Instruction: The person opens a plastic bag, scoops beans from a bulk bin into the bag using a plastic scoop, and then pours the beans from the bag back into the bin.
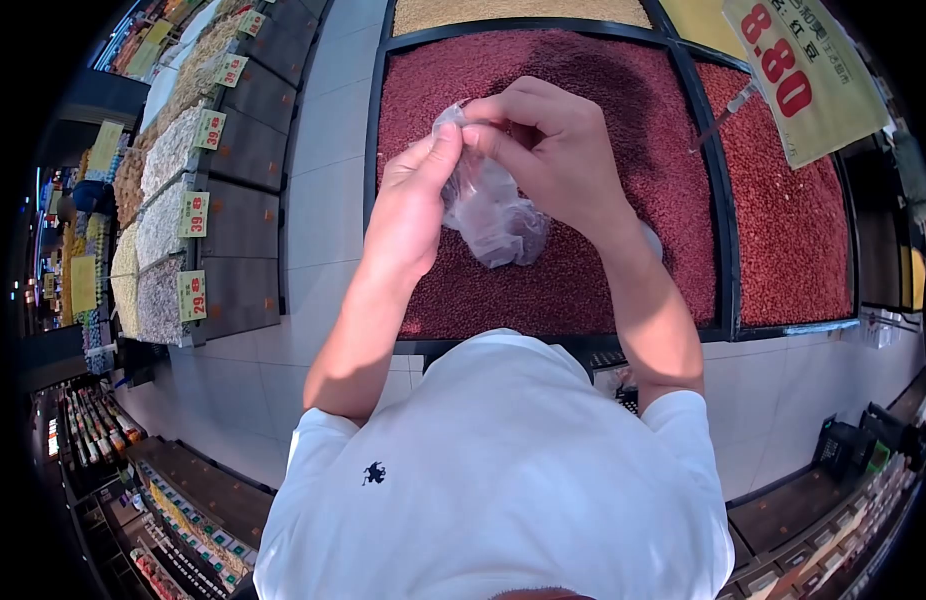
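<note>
A thin clear plastic bag [495,215] hangs crumpled between my hands, above a wide bin of small dark red beans [583,290]. My left hand [415,185] pinches the bag's upper edge between thumb and fingers. Close against it, my right hand [548,140] grips the same edge with thumb and forefinger, its other fingers curled. Whether the bag's mouth is parted cannot be made out. Behind my right forearm, a pale rounded object [651,242] shows only in part on the beans.
Black dividers [721,200] separate this bin from brighter red beans [788,210] at right and pale grain [523,12] beyond. A price sign [808,80] leans over the right bin. Left of a tiled aisle [328,150] stand stepped bins of dry goods [173,150].
</note>
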`<state>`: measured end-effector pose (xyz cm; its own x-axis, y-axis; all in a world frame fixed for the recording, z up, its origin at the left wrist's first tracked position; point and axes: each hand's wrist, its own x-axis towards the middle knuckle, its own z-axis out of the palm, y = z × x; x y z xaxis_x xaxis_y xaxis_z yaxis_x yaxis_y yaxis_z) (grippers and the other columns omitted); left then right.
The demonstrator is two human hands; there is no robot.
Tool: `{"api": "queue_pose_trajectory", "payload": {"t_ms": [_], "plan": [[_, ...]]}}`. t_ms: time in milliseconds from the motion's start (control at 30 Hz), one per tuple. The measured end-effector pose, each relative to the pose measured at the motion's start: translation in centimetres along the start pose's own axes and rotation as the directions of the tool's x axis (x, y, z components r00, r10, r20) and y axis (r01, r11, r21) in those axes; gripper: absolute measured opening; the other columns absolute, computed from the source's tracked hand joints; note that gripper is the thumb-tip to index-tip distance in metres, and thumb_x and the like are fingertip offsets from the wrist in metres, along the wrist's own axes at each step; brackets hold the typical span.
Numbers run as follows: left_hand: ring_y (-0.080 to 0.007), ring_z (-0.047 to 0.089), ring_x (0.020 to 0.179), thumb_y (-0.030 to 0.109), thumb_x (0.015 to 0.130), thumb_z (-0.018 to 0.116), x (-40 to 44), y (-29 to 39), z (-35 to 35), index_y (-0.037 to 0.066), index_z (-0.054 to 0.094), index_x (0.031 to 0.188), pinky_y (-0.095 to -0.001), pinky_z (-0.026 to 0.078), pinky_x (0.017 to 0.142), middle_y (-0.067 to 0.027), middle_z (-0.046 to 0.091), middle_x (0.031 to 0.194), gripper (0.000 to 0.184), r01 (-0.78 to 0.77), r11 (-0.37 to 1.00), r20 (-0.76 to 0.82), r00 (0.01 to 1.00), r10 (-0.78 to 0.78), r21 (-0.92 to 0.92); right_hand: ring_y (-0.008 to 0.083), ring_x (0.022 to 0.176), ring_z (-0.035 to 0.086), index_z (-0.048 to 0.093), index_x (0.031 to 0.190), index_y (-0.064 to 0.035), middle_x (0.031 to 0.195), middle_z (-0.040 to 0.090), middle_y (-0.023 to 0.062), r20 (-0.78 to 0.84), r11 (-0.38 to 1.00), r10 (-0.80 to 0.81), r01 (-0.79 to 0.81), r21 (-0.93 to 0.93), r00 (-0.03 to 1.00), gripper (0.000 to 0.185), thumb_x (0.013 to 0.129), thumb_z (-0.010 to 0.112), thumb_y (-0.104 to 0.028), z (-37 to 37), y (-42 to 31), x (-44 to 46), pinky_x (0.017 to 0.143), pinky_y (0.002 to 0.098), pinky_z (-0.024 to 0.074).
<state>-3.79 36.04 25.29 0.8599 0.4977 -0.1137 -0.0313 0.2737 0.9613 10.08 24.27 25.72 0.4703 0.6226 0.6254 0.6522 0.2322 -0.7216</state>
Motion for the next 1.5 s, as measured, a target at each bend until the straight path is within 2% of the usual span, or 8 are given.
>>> {"api": "queue_pose_trajectory", "payload": {"t_ms": [267, 433, 533, 667, 833, 933, 1233, 1500], "plan": [[-0.0115, 0.065, 0.108, 0.030, 0.110, 0.060, 0.1, -0.4, -0.4, 0.003, 0.070, 0.134, -0.0291, 0.051, 0.098, -0.0032, 0.073, 0.117, 0.037, -0.054, 0.996, 0.045, 0.998, 0.051, 0.070, 0.0193, 0.070, 0.069, 0.079, 0.095, -0.0039, 0.083, 0.070, 0.0074, -0.090, 0.999, -0.027, 0.031, 0.041, 0.996, 0.011, 0.085, 0.081, -0.009, -0.2, -0.1, 0.4, 0.065, 0.0303, 0.0535], [-0.0155, 0.066, 0.112, 0.021, 0.103, 0.072, 0.2, -1.0, -0.7, 0.003, 0.063, 0.144, -0.0320, 0.052, 0.101, -0.0067, 0.071, 0.124, 0.046, -0.119, 0.976, 0.085, 0.991, 0.105, 0.183, 0.0186, 0.069, 0.067, 0.078, 0.094, -0.0034, 0.083, 0.070, 0.0066, -0.101, 0.997, -0.043, 0.049, 0.054, 0.994, 0.010, 0.085, 0.081, -0.008, -0.8, -0.2, 0.6, 0.064, 0.0302, 0.0523], [-0.0157, 0.067, 0.114, 0.016, 0.098, 0.077, 0.2, -1.8, -1.2, 0.003, 0.062, 0.145, -0.0340, 0.053, 0.102, -0.0077, 0.071, 0.125, 0.051, -0.164, 0.967, 0.135, 0.981, 0.139, 0.196, 0.0111, 0.077, 0.066, 0.078, 0.101, 0.0008, 0.090, 0.071, 0.0046, -0.065, 0.998, -0.061, 0.063, 0.029, 0.996, 0.011, 0.090, 0.079, -0.001, -1.4, 0.0, 0.4, 0.066, 0.0238, 0.0506], [-0.0167, 0.067, 0.115, 0.013, 0.094, 0.080, 0.6, -3.6, -3.0, 0.002, 0.062, 0.144, -0.0349, 0.054, 0.101, -0.0083, 0.072, 0.124, 0.054, -0.148, 0.940, 0.193, 0.977, 0.091, 0.308, 0.0109, 0.075, 0.065, 0.078, 0.100, -0.0004, 0.088, 0.070, 0.0041, -0.102, 0.998, -0.035, 0.041, 0.056, 0.994, 0.011, 0.089, 0.078, 0.000, -1.8, 0.4, 0.4, 0.066, 0.0245, 0.0508], [-0.0194, 0.068, 0.103, 0.010, 0.091, 0.080, 1.4, -6.6, -5.3, 0.004, 0.071, 0.133, -0.0357, 0.054, 0.092, -0.0089, 0.073, 0.110, 0.044, -0.204, 0.812, 0.174, 0.976, 0.128, 0.547, 0.0113, 0.066, 0.062, 0.079, 0.097, -0.0028, 0.081, 0.068, 0.0037, -0.135, 0.996, -0.027, 0.039, 0.086, 0.990, 0.012, 0.085, 0.078, -0.002, -1.8, 0.7, 0.4, 0.061, 0.0262, 0.0488], [-0.0182, 0.066, 0.098, 0.008, 0.092, 0.080, 1.5, -6.7, -6.1, 0.000, 0.075, 0.117, -0.0337, 0.053, 0.087, -0.0078, 0.072, 0.107, 0.026, -0.252, 0.567, 0.170, 0.966, 0.194, 0.784, 0.0101, 0.068, 0.063, 0.079, 0.099, -0.0029, 0.083, 0.068, 0.0025, -0.138, 0.993, -0.018, 0.034, 0.114, 0.990, 0.011, 0.088, 0.078, -0.001, -2.2, 1.1, 0.3, 0.061, 0.0250, 0.0483], [-0.0273, 0.065, 0.095, 0.009, 0.091, 0.078, 2.7, -5.6, -7.9, 0.003, 0.079, 0.105, -0.0374, 0.052, 0.084, -0.0101, 0.076, 0.097, 0.015, -0.283, 0.352, 0.124, 0.903, 0.412, 0.892, 0.0086, 0.075, 0.065, 0.079, 0.104, -0.0031, 0.089, 0.071, 0.0014, -0.181, 0.990, 0.038, -0.012, 0.141, 0.983, 0.012, 0.092, 0.079, -0.004, -3.8, 2.7, -0.5, 0.067, 0.0234, 0.0515], [-0.0287, 0.069, 0.094, 0.013, 0.098, 0.073, 3.1, -4.6, -6.6, 0.002, 0.076, 0.106, -0.0390, 0.056, 0.084, -0.0131, 0.074, 0.096, 0.014, -0.183, 0.532, -0.030, 0.930, 0.367, 0.827, 0.0065, 0.077, 0.065, 0.078, 0.104, -0.0023, 0.088, 0.073, -0.0001, -0.234, 0.986, 0.095, -0.058, 0.159, 0.968, 0.011, 0.094, 0.079, -0.005, -5.3, 3.3, -1.1, 0.069, 0.0218, 0.0512]]}}
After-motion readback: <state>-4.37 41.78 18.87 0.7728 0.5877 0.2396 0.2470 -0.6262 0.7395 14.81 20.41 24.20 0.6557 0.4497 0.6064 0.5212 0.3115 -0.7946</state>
